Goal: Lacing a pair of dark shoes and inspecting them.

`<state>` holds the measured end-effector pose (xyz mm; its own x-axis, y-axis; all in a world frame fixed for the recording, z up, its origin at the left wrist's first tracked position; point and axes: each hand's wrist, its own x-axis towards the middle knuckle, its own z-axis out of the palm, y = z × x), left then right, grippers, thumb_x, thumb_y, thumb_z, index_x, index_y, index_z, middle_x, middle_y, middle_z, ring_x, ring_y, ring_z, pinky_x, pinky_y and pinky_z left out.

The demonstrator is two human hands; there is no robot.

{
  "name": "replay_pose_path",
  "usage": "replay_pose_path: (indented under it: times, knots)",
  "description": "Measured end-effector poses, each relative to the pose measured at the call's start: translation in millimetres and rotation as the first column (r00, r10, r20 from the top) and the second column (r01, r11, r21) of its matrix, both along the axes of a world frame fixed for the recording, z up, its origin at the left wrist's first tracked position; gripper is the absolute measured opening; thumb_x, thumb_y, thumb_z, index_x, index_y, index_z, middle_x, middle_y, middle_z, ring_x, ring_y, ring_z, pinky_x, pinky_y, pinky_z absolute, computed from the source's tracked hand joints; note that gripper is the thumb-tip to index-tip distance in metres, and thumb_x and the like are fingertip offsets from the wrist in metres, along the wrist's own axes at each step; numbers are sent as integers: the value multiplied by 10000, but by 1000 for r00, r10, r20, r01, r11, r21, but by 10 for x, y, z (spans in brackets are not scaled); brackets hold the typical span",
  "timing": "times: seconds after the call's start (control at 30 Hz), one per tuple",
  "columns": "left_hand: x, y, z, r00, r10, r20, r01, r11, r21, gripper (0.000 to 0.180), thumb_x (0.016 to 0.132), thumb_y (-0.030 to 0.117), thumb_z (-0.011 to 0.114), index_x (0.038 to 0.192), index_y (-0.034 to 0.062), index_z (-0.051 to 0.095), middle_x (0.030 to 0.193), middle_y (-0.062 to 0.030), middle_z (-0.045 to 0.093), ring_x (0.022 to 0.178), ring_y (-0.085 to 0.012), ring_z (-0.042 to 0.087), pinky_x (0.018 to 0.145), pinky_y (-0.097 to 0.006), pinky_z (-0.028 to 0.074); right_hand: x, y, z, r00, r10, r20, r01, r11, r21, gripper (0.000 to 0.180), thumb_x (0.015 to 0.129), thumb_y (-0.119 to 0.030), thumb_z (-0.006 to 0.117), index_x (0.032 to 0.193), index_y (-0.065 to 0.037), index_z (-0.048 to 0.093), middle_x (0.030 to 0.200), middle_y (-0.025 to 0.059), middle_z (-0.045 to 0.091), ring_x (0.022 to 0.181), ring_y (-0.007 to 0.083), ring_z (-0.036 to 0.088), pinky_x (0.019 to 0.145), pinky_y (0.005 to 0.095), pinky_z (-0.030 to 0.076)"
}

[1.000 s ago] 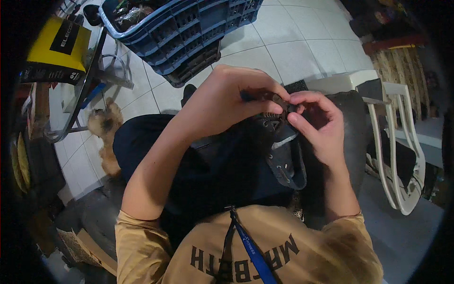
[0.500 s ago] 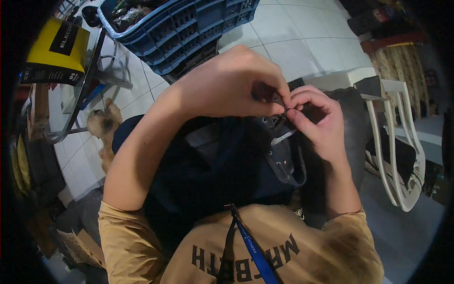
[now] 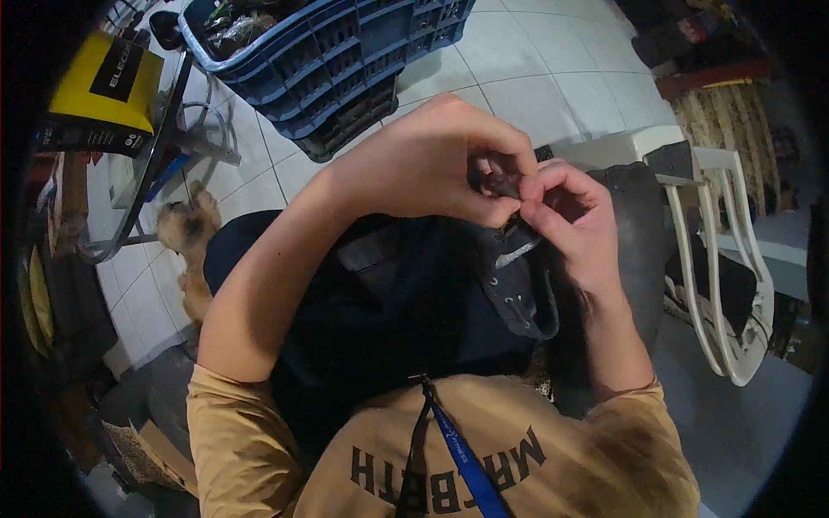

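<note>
Head view, dark strap (image 3: 518,259) (grey-edged), both hands (image 3: 432,164) pinching

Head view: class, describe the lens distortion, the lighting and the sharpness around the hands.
Head view: fisheye bending curves the floor tiles and the white chair, with a black vignette at the rim; cool, bluish, even light, no hard glare; left hand and right hand fairly sharp, the small dark piece pinched between them murky against the dark garment.
</note>
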<state>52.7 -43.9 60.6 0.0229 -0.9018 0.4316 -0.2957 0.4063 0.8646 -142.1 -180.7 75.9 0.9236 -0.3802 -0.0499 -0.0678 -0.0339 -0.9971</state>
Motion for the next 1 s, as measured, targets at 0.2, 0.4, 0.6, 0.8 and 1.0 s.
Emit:
replay_pose_path:
  times: [0.2, 0.4, 0.6, 0.8, 1.0]
  knots:
    - [40, 4, 39, 1000, -8, 24, 6, 998, 68, 170, 782, 3, 789, 944, 31, 746, 857, -21, 739, 804, -98, 681, 782, -259, 556, -15, -24, -6, 999, -3, -38, 2, 999, -45, 84, 873, -21, 761, 917, -26, 690, 945, -9, 676, 864, 65, 548, 809, 242, 430]
    - [23, -12, 10, 999, 4, -40, 2, 991, 135, 136, 830, 18, 805, 956, 30, 752, 883, -28, 755, 831, -86, 692, 781, -237, 555, -47, -53, -61, 1000, -7, 7, 7, 998, -60, 81, 882, -15, 748, 921, -23, 678, 906, -18, 653, 859, 65, 544, 809, 241, 432]
    - [-180, 71, -78, 918, 143, -370, -91, 984, 152, 211, 854, 7, 847, 1044, 1, 756, 935, -43, 759, 867, -80, 699, 788, -223, 557, -103, -72, -78, 999, -25, 33, 23, 999, 42, 112, 916, -4, 750, 984, -11, 661, 1034, 23, 634, 914, 91, 572, 845, 265, 460]
    - [-455, 9, -87, 834, 250, -491, -176, 965, 193, 266, 828, -8, 868, 1063, -23, 744, 936, -35, 752, 848, -53, 686, 763, -195, 548, -72, -70, 55, 984, -62, 166, 44, 993, 105, 167, 924, 30, 740, 1079, 8, 684, 1127, 82, 659, 997, 122, 632, 911, 275, 511]
    - [-505, 26, -111, 728, 284, -624, -176, 957, 230, 217, 858, -3, 842, 1060, -21, 766, 968, -56, 768, 862, -77, 701, 784, -213, 560, -82, -166, 110, 979, -13, 203, 65, 966, -251, 222, 895, 96, 751, 1110, 46, 736, 1141, 124, 691, 993, 145, 678, 870, 265, 554]
